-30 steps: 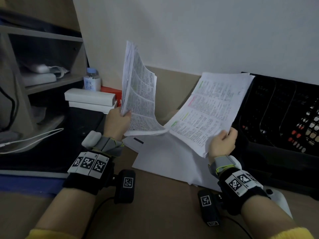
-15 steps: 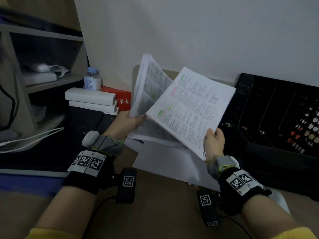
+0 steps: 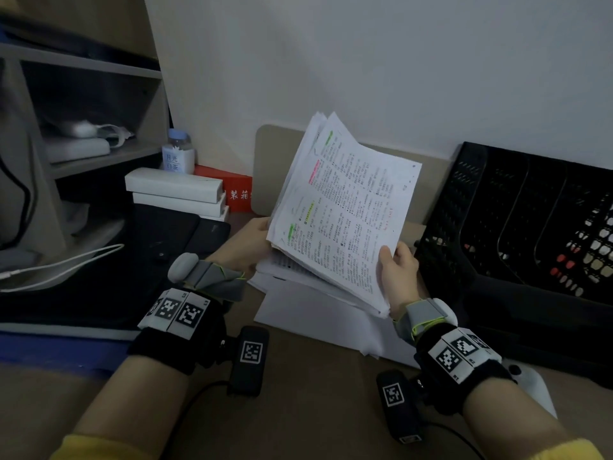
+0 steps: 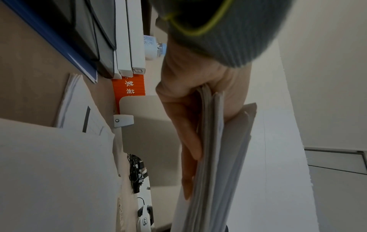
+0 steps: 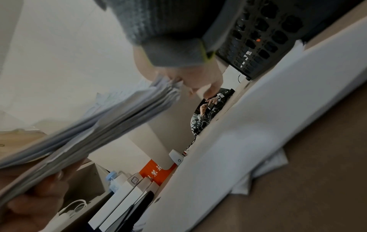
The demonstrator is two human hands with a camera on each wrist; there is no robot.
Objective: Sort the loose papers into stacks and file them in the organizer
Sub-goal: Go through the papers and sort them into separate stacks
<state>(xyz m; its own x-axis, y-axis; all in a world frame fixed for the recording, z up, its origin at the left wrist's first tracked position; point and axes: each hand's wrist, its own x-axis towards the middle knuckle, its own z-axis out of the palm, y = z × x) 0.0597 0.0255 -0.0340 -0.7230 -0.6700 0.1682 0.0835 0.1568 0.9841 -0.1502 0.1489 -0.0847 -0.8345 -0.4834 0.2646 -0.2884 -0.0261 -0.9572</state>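
Both hands, left hand [image 3: 245,247] and right hand [image 3: 398,270], grip paper sheaf [image 3: 341,207]; organizer [image 3: 517,227] slots paperless

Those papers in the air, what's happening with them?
A person is holding one thick bundle of printed pages above the desk, left hand gripping its left edge and right hand pinching its lower right corner. More white sheets lie loose on the desk underneath. The black organizer stands to the right, and none of the held pages are in it yet.
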